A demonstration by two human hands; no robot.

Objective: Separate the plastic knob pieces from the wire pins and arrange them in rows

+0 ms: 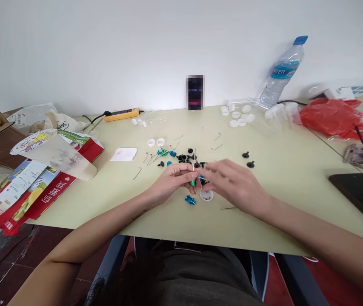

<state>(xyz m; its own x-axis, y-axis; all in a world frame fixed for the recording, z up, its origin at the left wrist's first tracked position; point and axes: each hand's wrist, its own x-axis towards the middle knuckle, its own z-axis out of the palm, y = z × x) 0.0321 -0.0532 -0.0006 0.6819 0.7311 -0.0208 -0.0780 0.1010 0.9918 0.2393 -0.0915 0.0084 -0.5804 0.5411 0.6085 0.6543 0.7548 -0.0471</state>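
Green metal piece (193,183) pinched in the left hand (172,179), just up and left of the small white dish (207,196).

Thumb and fingers of the left hand are closed on the piece, and a thin pale rod (194,163) stands upright above the thumb; the right hand (240,183) comes in over the dish's right side with fingers blurred, so whether it grips anything I cannot tell. Small bits lie in the dish. Just left of it is a blue metal fitting (190,200) on the table (155,221); beyond it, a cluster of black knobs (186,158); well beyond, a phone (195,93) upright at the wall. Far left of the dish sits a plastic cup (64,156); far right, a dark phone (358,197); beyond and right, a leaning water bottle (283,70).
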